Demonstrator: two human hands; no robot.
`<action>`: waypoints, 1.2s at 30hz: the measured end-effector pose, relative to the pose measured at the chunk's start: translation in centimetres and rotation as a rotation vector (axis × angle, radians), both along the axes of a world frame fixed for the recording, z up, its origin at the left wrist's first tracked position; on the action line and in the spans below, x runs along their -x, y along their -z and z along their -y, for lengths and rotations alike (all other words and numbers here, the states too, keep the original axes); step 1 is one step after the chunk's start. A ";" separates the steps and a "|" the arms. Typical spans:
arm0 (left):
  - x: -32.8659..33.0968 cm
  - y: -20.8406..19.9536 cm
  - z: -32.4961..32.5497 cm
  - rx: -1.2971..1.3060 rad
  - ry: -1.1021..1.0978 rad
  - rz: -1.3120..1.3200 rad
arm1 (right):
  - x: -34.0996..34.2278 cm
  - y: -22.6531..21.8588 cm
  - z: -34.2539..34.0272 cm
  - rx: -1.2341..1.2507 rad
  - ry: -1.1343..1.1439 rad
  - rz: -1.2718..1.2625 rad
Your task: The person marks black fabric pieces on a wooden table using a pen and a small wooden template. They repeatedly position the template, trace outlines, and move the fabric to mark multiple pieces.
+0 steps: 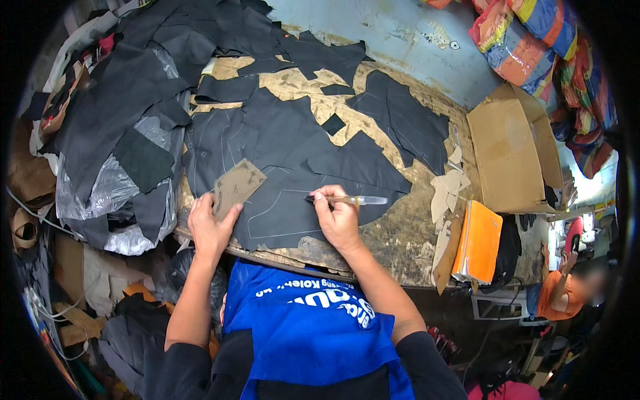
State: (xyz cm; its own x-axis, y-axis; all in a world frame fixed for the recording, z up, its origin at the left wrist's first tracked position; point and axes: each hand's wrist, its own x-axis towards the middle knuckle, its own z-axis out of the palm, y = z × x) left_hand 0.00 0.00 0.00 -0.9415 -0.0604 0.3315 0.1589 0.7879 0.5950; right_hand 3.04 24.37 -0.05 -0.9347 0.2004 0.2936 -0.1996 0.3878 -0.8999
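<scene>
A sheet of black leather-like material lies on the worn wooden table, with pale outlines of pattern shapes drawn across it. My left hand grips a brown cardboard template by its lower edge, thumb on one side and fingers on the other. Between the fingers of my right hand is a pen with a clear barrel. Its dark tip points left, close to a drawn outline on the black sheet. Whether the tip touches the sheet I cannot tell.
Black scraps spread over the far side of the wooden table. Plastic-wrapped black material heaps up at left. On the right are paper templates, an orange book and an open cardboard box. Another person is at far right.
</scene>
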 end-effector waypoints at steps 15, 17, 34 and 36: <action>0.1 0.6 -0.1 -0.105 0.003 -0.037 | 0.2 0.1 0.2 -0.100 0.050 -0.102; 0.0 0.7 0.0 -0.150 0.025 -0.051 | 0.2 0.2 0.2 -0.139 0.040 -0.125; -4.9 -3.8 -7.0 -0.753 0.615 0.446 | -5.4 -3.9 -2.2 0.798 -0.232 0.045; -5.0 -3.5 -7.7 -0.591 0.607 0.435 | -7.6 -4.6 -3.9 0.589 -0.046 -0.049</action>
State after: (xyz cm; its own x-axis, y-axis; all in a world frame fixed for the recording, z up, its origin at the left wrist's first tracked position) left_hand 5.01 7.71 3.47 -0.9011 0.4334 0.0166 0.1123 0.1963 0.9741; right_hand 10.62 28.27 4.60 -0.9345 0.3019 0.1885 -0.2511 -0.1840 -0.9503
